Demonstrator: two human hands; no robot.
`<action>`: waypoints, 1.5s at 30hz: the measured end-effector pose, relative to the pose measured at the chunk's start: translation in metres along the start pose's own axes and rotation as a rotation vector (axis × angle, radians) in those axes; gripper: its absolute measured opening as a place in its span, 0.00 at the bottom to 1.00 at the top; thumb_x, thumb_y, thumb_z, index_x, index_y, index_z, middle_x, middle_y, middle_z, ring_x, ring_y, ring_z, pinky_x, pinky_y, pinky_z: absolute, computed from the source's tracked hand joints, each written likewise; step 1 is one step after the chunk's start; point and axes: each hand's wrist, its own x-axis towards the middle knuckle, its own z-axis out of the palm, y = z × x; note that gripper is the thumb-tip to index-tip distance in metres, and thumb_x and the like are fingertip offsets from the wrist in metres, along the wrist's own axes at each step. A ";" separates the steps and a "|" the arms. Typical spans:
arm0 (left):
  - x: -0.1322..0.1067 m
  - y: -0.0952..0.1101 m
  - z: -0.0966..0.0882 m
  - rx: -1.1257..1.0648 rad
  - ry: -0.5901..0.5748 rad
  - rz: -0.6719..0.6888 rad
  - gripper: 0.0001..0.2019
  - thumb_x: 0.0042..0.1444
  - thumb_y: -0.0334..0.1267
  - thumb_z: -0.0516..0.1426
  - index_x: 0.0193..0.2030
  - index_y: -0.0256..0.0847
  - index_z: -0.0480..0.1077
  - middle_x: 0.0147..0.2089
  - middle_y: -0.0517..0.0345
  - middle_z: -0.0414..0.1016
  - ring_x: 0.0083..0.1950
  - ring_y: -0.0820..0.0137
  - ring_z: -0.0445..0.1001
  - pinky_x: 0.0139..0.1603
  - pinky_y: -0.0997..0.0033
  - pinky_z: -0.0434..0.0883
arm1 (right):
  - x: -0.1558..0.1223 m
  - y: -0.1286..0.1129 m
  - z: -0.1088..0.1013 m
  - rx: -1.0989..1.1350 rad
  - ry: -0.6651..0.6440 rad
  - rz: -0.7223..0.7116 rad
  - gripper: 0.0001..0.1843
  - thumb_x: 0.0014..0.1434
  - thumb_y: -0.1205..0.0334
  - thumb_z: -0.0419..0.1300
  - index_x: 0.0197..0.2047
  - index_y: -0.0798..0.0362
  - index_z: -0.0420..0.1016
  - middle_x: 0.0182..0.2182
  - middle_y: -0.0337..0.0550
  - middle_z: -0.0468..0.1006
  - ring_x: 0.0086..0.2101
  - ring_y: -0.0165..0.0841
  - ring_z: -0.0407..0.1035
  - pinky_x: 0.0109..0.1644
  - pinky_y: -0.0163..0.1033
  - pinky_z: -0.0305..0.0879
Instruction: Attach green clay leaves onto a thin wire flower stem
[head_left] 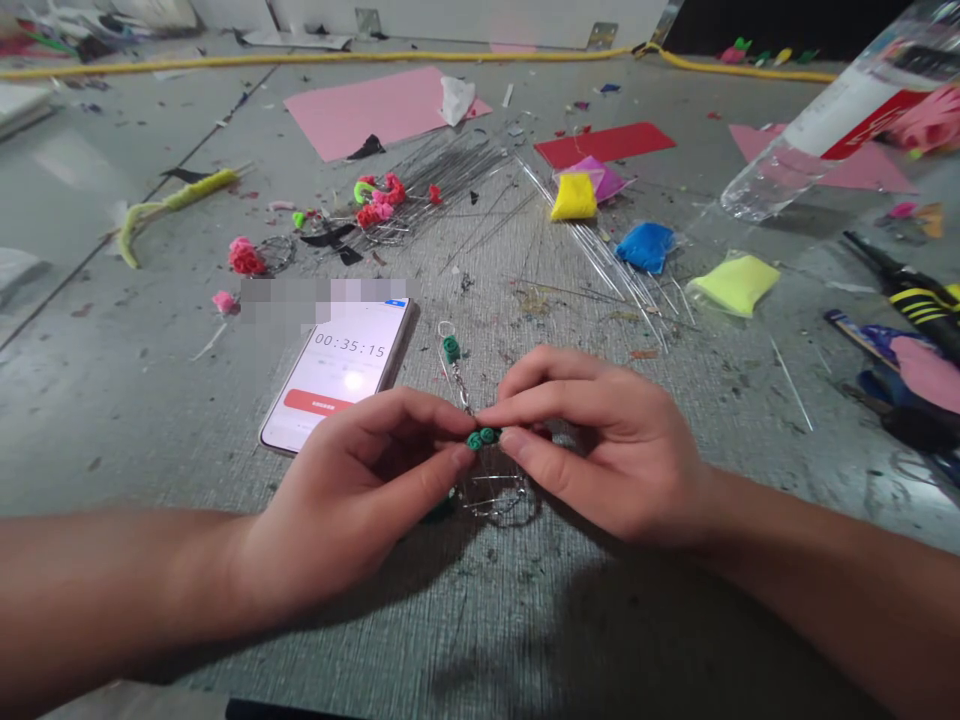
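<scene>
My left hand [360, 490] and my right hand [592, 440] meet at the middle of the grey table, both pinched on a small green clay piece [481, 437] threaded on a thin metal wire [457, 380]. Another green bead [451, 348] sits higher on the same wire. Loops of wire [499, 495] lie on the table under my fingers. A phone [337, 375] showing a timer lies just left of my left hand.
Beyond my hands lie a fan of thin wires [480, 170], bagged clay in yellow [574, 195], blue [646, 246] and lime [735, 283], red and pink clay flowers [379, 200], pink paper [367, 110], red paper [604, 143], and a plastic bottle [825, 130] at right.
</scene>
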 end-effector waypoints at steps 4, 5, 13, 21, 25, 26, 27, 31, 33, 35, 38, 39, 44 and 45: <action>0.000 -0.001 0.001 0.018 -0.009 0.004 0.05 0.58 0.34 0.66 0.42 0.41 0.80 0.37 0.55 0.84 0.37 0.68 0.81 0.37 0.72 0.80 | 0.001 -0.004 0.002 0.120 -0.034 0.194 0.06 0.63 0.67 0.62 0.40 0.51 0.81 0.35 0.41 0.78 0.31 0.29 0.70 0.31 0.35 0.68; 0.000 -0.002 0.001 0.020 -0.007 0.006 0.05 0.59 0.34 0.66 0.42 0.42 0.81 0.38 0.56 0.84 0.37 0.68 0.81 0.37 0.71 0.80 | 0.001 -0.004 0.002 0.140 -0.035 0.220 0.05 0.63 0.67 0.62 0.40 0.52 0.80 0.34 0.41 0.78 0.30 0.28 0.69 0.31 0.34 0.67; 0.004 -0.005 0.000 0.026 0.011 0.114 0.03 0.57 0.31 0.67 0.36 0.42 0.78 0.37 0.57 0.81 0.40 0.69 0.80 0.42 0.70 0.80 | 0.002 -0.003 0.003 0.161 -0.036 0.251 0.02 0.62 0.66 0.62 0.37 0.52 0.77 0.33 0.40 0.77 0.30 0.28 0.68 0.31 0.35 0.65; 0.003 -0.006 0.001 -0.019 0.034 0.098 0.09 0.54 0.28 0.68 0.30 0.40 0.72 0.36 0.57 0.80 0.39 0.71 0.79 0.40 0.74 0.79 | 0.001 -0.004 0.004 0.178 -0.038 0.209 0.04 0.62 0.67 0.61 0.34 0.51 0.74 0.30 0.38 0.75 0.30 0.28 0.67 0.32 0.35 0.64; 0.003 -0.007 0.001 -0.031 0.031 0.110 0.07 0.55 0.29 0.68 0.34 0.40 0.74 0.36 0.58 0.80 0.38 0.72 0.79 0.39 0.74 0.79 | 0.000 -0.004 0.004 0.167 -0.025 0.204 0.04 0.62 0.67 0.61 0.34 0.51 0.74 0.30 0.38 0.75 0.30 0.28 0.68 0.32 0.35 0.65; 0.003 -0.007 0.000 -0.027 0.035 0.110 0.07 0.55 0.29 0.68 0.35 0.40 0.74 0.36 0.58 0.80 0.38 0.72 0.79 0.38 0.75 0.79 | 0.000 -0.004 0.004 0.160 -0.020 0.203 0.04 0.62 0.67 0.61 0.34 0.51 0.75 0.31 0.38 0.75 0.30 0.28 0.68 0.32 0.35 0.66; 0.003 -0.007 0.000 -0.022 0.041 0.111 0.07 0.55 0.29 0.68 0.35 0.41 0.74 0.37 0.58 0.80 0.37 0.71 0.80 0.38 0.75 0.79 | 0.000 -0.005 0.005 0.149 -0.011 0.199 0.04 0.62 0.67 0.61 0.35 0.51 0.75 0.31 0.38 0.76 0.30 0.29 0.69 0.32 0.36 0.66; 0.003 -0.007 0.000 0.004 0.047 0.130 0.06 0.56 0.30 0.68 0.38 0.41 0.76 0.38 0.57 0.81 0.38 0.70 0.80 0.38 0.74 0.79 | -0.001 -0.006 0.005 0.087 0.026 0.156 0.04 0.60 0.68 0.62 0.36 0.50 0.77 0.33 0.40 0.77 0.32 0.31 0.71 0.33 0.37 0.68; 0.003 -0.008 -0.001 0.023 0.034 0.156 0.05 0.57 0.31 0.67 0.40 0.42 0.78 0.39 0.57 0.81 0.40 0.69 0.80 0.39 0.73 0.79 | -0.002 -0.007 0.005 0.060 0.036 0.134 0.05 0.60 0.69 0.62 0.36 0.49 0.77 0.33 0.40 0.78 0.32 0.31 0.71 0.33 0.38 0.70; 0.003 -0.008 -0.002 0.045 0.013 0.186 0.06 0.58 0.31 0.67 0.42 0.43 0.80 0.39 0.56 0.81 0.41 0.68 0.80 0.41 0.71 0.79 | -0.002 -0.008 0.005 0.033 0.041 0.113 0.06 0.60 0.69 0.62 0.36 0.48 0.78 0.33 0.41 0.78 0.32 0.32 0.72 0.33 0.38 0.71; 0.003 -0.008 -0.003 0.067 -0.003 0.219 0.07 0.58 0.31 0.67 0.42 0.45 0.83 0.39 0.54 0.81 0.42 0.67 0.80 0.42 0.69 0.79 | -0.003 -0.009 0.005 -0.024 0.054 0.072 0.06 0.60 0.69 0.62 0.37 0.47 0.78 0.33 0.41 0.79 0.32 0.32 0.73 0.34 0.39 0.72; 0.003 -0.007 -0.003 0.070 -0.004 0.222 0.07 0.58 0.31 0.67 0.42 0.45 0.83 0.39 0.54 0.81 0.42 0.67 0.80 0.42 0.69 0.79 | -0.003 -0.009 0.005 -0.048 0.057 0.055 0.07 0.61 0.69 0.62 0.37 0.47 0.79 0.33 0.41 0.79 0.33 0.33 0.74 0.34 0.39 0.73; 0.003 -0.006 0.000 0.021 0.023 0.143 0.05 0.59 0.33 0.67 0.42 0.44 0.82 0.38 0.55 0.82 0.39 0.68 0.81 0.40 0.71 0.80 | -0.006 -0.010 0.005 -0.166 0.097 -0.038 0.09 0.61 0.70 0.61 0.40 0.48 0.80 0.37 0.43 0.82 0.35 0.33 0.76 0.35 0.38 0.75; 0.003 -0.005 0.001 -0.003 0.031 0.105 0.05 0.59 0.34 0.67 0.42 0.43 0.82 0.37 0.56 0.83 0.39 0.69 0.81 0.39 0.72 0.80 | -0.007 -0.011 0.005 -0.187 0.111 -0.048 0.09 0.61 0.70 0.61 0.41 0.48 0.81 0.37 0.43 0.82 0.35 0.33 0.76 0.35 0.38 0.75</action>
